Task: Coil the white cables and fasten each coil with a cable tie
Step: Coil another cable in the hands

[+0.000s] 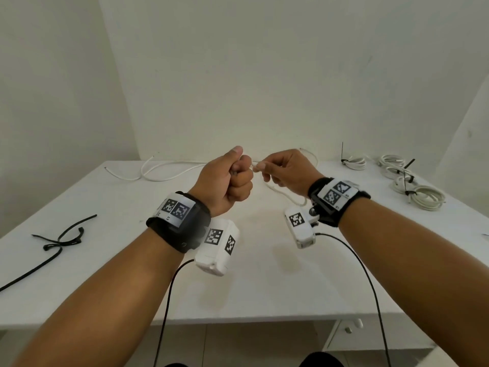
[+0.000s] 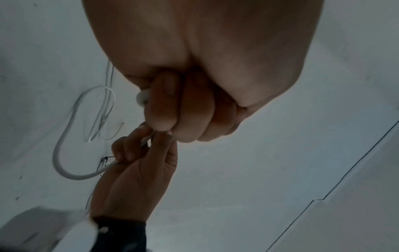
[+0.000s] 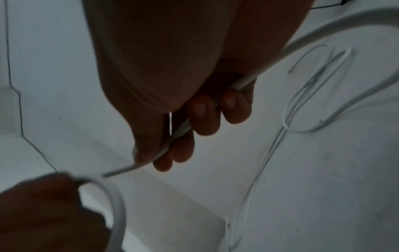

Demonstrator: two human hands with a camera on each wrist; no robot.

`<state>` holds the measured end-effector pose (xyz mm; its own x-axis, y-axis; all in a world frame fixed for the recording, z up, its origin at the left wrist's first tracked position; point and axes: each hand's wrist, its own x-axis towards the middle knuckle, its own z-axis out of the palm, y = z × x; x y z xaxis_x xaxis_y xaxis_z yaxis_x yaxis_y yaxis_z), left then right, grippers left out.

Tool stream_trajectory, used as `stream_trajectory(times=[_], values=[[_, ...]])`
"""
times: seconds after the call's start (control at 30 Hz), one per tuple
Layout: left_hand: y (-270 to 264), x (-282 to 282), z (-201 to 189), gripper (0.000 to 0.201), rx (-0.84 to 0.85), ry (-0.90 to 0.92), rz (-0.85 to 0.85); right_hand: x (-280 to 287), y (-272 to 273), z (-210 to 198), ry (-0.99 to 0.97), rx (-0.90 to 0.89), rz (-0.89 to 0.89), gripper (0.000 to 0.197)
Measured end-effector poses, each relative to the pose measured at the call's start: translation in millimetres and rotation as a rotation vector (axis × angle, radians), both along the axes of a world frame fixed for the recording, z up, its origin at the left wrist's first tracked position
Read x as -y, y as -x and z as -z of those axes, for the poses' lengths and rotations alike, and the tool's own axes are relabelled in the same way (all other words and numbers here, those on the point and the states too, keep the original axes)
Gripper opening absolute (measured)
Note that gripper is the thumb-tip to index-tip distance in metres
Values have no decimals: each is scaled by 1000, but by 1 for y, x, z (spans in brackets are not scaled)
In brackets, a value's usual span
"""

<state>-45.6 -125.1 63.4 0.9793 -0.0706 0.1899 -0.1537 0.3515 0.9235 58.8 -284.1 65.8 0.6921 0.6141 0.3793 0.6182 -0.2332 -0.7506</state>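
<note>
Both hands are raised over the white table (image 1: 119,274), close together. My left hand (image 1: 234,178) is curled into a fist round a white cable (image 1: 287,196); a loop of that cable (image 3: 117,204) shows beside it in the right wrist view. My right hand (image 1: 268,169) pinches the same cable (image 3: 180,133) between thumb and fingers, just right of the fist. From the right hand the cable (image 2: 62,153) hangs in a curve down to the table. A second white cable (image 1: 158,174) lies loose at the back left.
Three coiled white cables (image 1: 426,198) bound with black ties lie at the back right. Loose black cable ties (image 1: 60,239) lie near the left edge. Black wrist-camera leads (image 1: 370,287) hang over the front edge. Walls close off the back and sides.
</note>
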Motion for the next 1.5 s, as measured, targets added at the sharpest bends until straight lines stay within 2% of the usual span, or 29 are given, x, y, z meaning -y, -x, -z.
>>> stream_trajectory(times=[0.17, 0.33, 0.4, 0.57, 0.67, 0.77, 0.83, 0.9, 1.03, 1.13, 1.3, 1.5], values=[[-12, 1, -4, 42, 54, 57, -113, -10, 20, 21, 134, 145, 36, 41], [-27, 1, 0, 38, 60, 4, -328, -23, 32, 32, 337, 222, 16, 38], [-31, -2, 2, 37, 66, -157, -426, -24, 35, 34, 413, 287, 18, 34], [-32, -23, 14, 47, 86, -705, -618, -21, 41, 35, 508, 342, -47, 28], [-31, -25, 25, 45, 24, -1086, -561, -24, 45, 28, 529, 395, -68, 25], [-25, -21, 29, 42, -73, -1292, -421, -24, 46, 18, 566, 454, -73, 19], [-19, -22, 29, 47, -82, -1269, -276, -20, 40, 12, 528, 439, -61, 15], [-14, -23, 29, 44, -109, -1105, -170, -18, 33, 7, 481, 403, -49, 15], [-11, -20, 34, 31, -163, -785, -115, -18, 25, 0, 414, 367, -50, 18], [-9, -19, 38, 41, -227, -599, -96, -15, 22, -7, 370, 339, -35, 16], [-2, -23, 44, 50, -255, -435, 2, -4, 10, -17, 277, 239, -12, 12], [2, -12, 27, 51, -126, -297, 0, -3, 4, -15, 96, 118, -15, 15]])
